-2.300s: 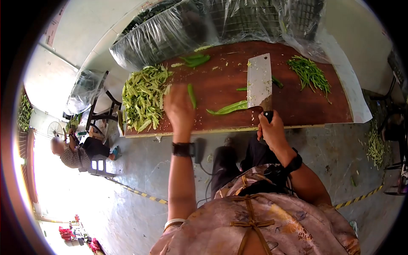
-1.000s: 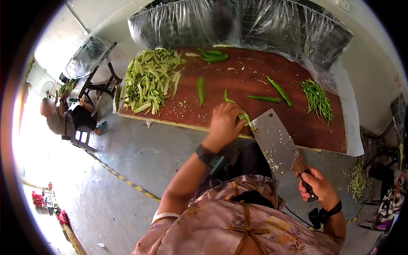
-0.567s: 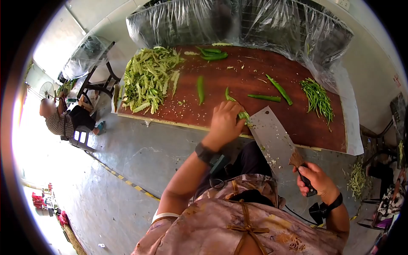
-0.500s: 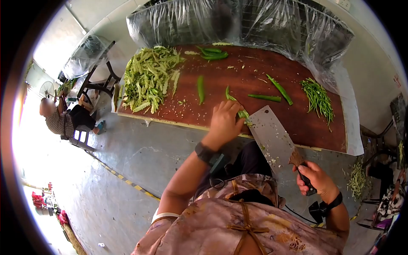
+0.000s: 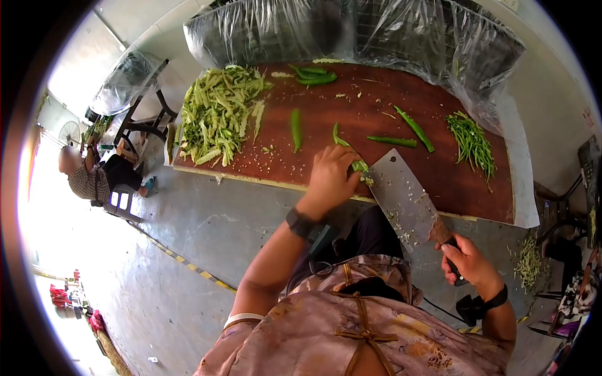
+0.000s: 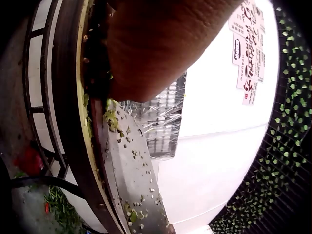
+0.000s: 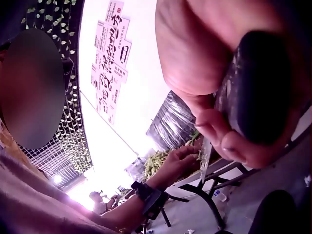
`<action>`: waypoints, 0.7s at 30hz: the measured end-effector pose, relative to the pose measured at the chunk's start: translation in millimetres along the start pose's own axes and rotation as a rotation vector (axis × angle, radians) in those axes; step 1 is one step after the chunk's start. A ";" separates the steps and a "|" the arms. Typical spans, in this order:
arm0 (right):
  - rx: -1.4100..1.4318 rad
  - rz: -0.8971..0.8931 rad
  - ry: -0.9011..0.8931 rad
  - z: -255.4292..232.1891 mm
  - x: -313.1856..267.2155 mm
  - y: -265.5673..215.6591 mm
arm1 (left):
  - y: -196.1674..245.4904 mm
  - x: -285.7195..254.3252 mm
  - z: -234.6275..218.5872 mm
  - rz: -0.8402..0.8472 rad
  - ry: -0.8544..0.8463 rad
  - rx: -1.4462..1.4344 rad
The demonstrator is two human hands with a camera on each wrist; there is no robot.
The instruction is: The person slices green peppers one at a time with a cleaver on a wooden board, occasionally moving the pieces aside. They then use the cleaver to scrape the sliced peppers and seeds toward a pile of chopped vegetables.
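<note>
My left hand (image 5: 331,177) holds a green pepper (image 5: 360,167) down at the table's front edge, its fingers curled over the middle. The pepper's thin tip shows beyond the fingers; its near end looks cut. My right hand (image 5: 471,266) grips the black handle of a broad cleaver (image 5: 404,197), also seen close up in the right wrist view, with the handle end (image 7: 263,87) inside the curled fingers. The blade slants from the right hand up to the pepper, its far end right at the cut end. Pale seeds and green bits cling to the blade, as the left wrist view shows.
A heap of pale green strips (image 5: 222,116) lies at the table's left. Several whole peppers (image 5: 313,76) lie at the back. Two long green pieces (image 5: 414,128) lie right of centre, near a green bunch (image 5: 470,144). Plastic-covered crates (image 5: 433,37) line the back. A person (image 5: 88,175) sits far left.
My left hand has come from beside the heap onto the pepper. The cleaver has swung from upright over the table to a slant, its handle lower right. Lately both hands shift only slightly.
</note>
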State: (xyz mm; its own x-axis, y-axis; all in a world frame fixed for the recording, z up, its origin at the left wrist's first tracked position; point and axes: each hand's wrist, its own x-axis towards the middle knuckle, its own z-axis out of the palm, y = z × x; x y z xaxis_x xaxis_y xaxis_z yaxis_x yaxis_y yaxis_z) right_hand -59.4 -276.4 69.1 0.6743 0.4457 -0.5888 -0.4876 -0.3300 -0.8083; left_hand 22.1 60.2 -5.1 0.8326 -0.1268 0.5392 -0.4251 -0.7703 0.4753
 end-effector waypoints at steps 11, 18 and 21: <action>0.182 0.107 -0.072 -6.3 -0.2 -8.9 | -1.2 1.0 -2.2 -0.014 -0.031 -0.006; 0.156 0.090 -0.093 -7.2 6.2 -10.3 | -1.8 0.7 0.6 -0.003 -0.012 -0.023; 0.179 0.106 -0.087 -4.5 8.3 -13.0 | 0.1 0.8 0.0 -0.003 -0.001 -0.030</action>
State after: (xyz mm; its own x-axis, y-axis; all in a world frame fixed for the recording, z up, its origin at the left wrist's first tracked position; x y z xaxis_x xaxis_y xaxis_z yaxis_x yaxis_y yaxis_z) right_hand -45.0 -272.1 74.8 0.5671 0.4893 -0.6626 -0.6494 -0.2292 -0.7251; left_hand 22.7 60.0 -4.5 0.8343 -0.1251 0.5370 -0.4331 -0.7513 0.4979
